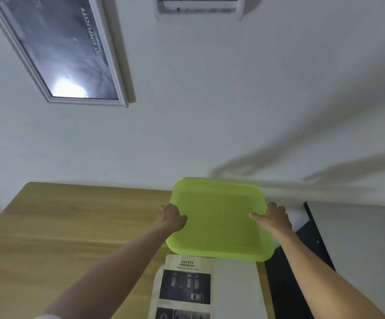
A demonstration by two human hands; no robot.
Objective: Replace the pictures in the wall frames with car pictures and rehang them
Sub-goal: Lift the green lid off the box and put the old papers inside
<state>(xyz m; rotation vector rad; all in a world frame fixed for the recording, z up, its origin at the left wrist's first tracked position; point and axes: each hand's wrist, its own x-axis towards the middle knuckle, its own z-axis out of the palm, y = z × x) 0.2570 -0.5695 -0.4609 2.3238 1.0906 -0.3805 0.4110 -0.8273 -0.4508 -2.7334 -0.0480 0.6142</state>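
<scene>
A lime-green tray [219, 222] hovers over the right end of the wooden table [72, 226], gripped on both sides. My left hand [171, 218] holds its left edge and my right hand [273, 218] holds its right edge. Below the tray lie printed pages with car pictures [184, 286], headed "SAFETY", beside a blank white sheet [235, 291]. A white-framed picture [65, 51] with a dark image and the words "SIMPLICITY" hangs on the wall at upper left.
A white wall unit [198, 8] sits at the top centre. To the right of the table stands a grey surface with a black edge [352, 238]. The white wall [210, 111] fills the middle of the view.
</scene>
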